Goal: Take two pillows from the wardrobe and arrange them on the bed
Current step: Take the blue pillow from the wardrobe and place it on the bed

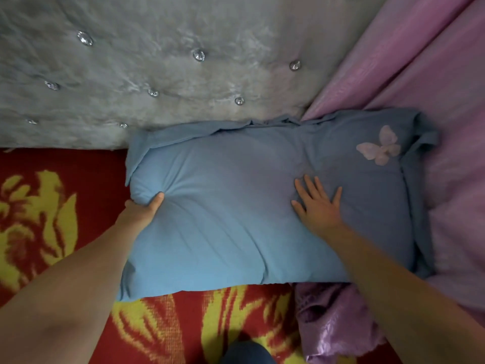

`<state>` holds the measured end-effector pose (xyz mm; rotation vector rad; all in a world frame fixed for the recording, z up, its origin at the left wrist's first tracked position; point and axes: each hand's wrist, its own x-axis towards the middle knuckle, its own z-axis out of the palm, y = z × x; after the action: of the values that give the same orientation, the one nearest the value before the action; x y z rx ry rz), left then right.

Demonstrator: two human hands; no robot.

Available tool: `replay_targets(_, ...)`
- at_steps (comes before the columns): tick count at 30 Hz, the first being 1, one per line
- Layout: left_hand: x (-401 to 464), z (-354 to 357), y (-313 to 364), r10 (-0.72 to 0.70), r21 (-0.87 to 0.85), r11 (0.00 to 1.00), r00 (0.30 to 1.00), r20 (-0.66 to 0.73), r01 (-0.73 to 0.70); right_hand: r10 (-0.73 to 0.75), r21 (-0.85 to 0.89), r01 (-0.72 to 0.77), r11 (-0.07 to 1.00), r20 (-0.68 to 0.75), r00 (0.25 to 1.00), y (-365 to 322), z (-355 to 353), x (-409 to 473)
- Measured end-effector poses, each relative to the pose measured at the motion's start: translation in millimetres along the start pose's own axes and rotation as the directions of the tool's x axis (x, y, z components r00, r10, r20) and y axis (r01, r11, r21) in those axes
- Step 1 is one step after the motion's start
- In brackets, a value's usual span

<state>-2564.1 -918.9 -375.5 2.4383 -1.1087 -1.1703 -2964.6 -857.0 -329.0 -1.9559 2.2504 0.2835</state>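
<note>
A blue pillow (223,206) with a pale butterfly patch at its right end lies flat on the bed, its far edge against the headboard. My left hand (143,208) grips the pillow's left edge, thumb on top and fingers tucked underneath. My right hand (317,203) lies flat on the pillow's top, fingers spread, to the right of its middle. Only one pillow is in view.
A grey tufted headboard (157,69) with crystal buttons stands behind the pillow. A red and yellow flowered blanket (47,206) covers the bed on the left and front. Pink curtain fabric (433,88) hangs at the right, and crumpled purple satin cloth (336,321) lies at the front right.
</note>
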Motion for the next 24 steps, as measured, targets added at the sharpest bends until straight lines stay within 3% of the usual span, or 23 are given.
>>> replay_targets(3, 12, 7, -5, 0.033, -0.084, 0.996, 0.994, 0.101, -0.024, 0.015, -0.044, -0.018, 0.999, -0.053, 0.998, 5, -6, 0)
replay_targets(7, 16, 12, -14, 0.103, -0.142, 0.986, 0.991, 0.084, -0.09, 0.088, -0.072, -0.09, 0.993, -0.025, 0.996, 16, -1, 8)
replay_targets(11, 18, 27, -21, 0.029, -0.086, 0.996, 1.0, 0.011, -0.028, 0.119, -0.028, -0.117, 0.993, 0.063, 0.991, 10, 8, 17)
replay_targets(14, 13, 27, -4, 0.019, 0.077, 0.997, 0.994, -0.105, -0.011, 0.111, -0.021, -0.11, 0.994, 0.098, 0.989, 10, 1, 17)
replay_targets(18, -30, 10, 19, 0.371, 0.31, 0.906, 0.893, -0.254, -0.288, 0.095, 0.002, -0.096, 0.995, 0.164, 0.982, 4, -29, 2)
replay_targets(21, -77, -4, 60, 0.572, 0.488, 0.735, 0.817, -0.071, -0.471, 0.072, 0.026, -0.079, 0.997, 0.193, 0.979, -3, -67, -13)
replay_targets(24, -122, -19, 120, 0.667, 0.478, 0.647, 0.744, 0.023, -0.594, 0.053, 0.088, -0.071, 0.994, 0.198, 0.979, -8, -112, -19)
